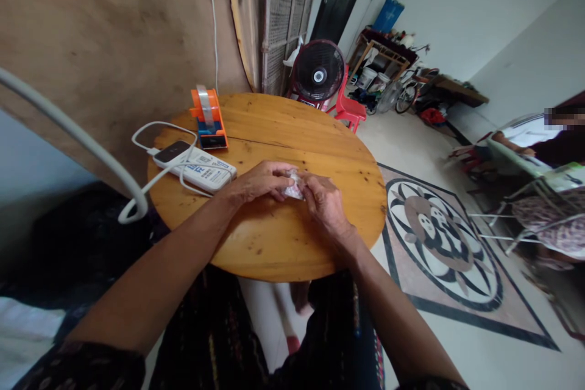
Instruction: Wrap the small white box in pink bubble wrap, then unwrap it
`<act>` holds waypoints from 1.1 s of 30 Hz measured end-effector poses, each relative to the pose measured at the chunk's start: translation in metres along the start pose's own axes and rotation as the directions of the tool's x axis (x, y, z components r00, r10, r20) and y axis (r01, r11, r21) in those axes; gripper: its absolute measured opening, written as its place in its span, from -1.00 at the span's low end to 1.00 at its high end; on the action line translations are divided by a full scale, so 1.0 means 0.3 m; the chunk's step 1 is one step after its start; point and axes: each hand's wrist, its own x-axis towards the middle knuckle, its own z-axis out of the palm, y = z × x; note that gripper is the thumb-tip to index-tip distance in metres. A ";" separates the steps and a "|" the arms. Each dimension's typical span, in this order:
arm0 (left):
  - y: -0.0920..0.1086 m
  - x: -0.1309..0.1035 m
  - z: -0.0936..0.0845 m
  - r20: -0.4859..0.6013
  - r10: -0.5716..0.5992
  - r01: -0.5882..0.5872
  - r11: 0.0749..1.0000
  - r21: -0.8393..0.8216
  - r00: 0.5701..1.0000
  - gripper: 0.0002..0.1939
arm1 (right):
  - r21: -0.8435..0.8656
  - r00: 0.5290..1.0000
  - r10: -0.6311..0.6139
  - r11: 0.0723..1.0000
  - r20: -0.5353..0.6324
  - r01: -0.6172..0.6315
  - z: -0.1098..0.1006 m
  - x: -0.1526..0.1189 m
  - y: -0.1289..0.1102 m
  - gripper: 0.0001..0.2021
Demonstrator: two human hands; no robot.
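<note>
both hands (292, 189) hold a small clear packet (294, 185).

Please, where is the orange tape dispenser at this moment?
In the head view, the orange tape dispenser stands at the far left of the round wooden table, just beyond the white power bank.

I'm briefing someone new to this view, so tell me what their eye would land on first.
Probably the bright orange tape dispenser at the far left of the round wooden table, beside a white power bank with its looping cable. Next, the left hand and right hand, pinching a small crinkled packet between them. Off to the right, a black-and-white medallion patterns the floor.
</note>
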 end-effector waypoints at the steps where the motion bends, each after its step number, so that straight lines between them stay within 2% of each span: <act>1: 0.001 -0.001 0.001 -0.005 -0.007 0.007 1.000 -0.001 1.000 -0.48 | -0.001 1.000 0.006 1.000 0.015 -0.006 -0.006 0.006 -0.002 -0.82; 6: 0.006 -0.004 0.001 -0.002 -0.005 0.005 1.000 -0.005 1.000 -0.49 | -0.026 0.997 -0.039 0.999 0.068 0.041 -0.032 0.029 -0.008 -0.81; 20: 0.007 -0.005 -0.006 0.019 -0.027 0.027 1.000 0.006 0.999 -0.53 | -0.075 0.980 -0.165 0.982 0.114 0.174 -0.046 0.030 0.021 -0.79; 23: 0.008 -0.006 -0.006 0.028 -0.027 0.027 1.000 0.007 0.999 -0.56 | -0.059 0.982 -0.172 0.982 0.079 0.177 -0.039 0.016 0.022 -0.79; 28: 0.012 -0.007 -0.003 0.011 -0.037 0.036 0.999 0.014 0.999 -0.53 | 0.000 0.994 -0.103 0.995 -0.027 0.103 -0.010 -0.020 0.032 -0.82; 33: -0.001 -0.002 -0.006 -0.004 -0.028 0.029 1.000 0.007 1.000 -0.49 | -0.026 0.993 -0.074 0.997 -0.091 0.072 -0.011 -0.042 0.034 -0.83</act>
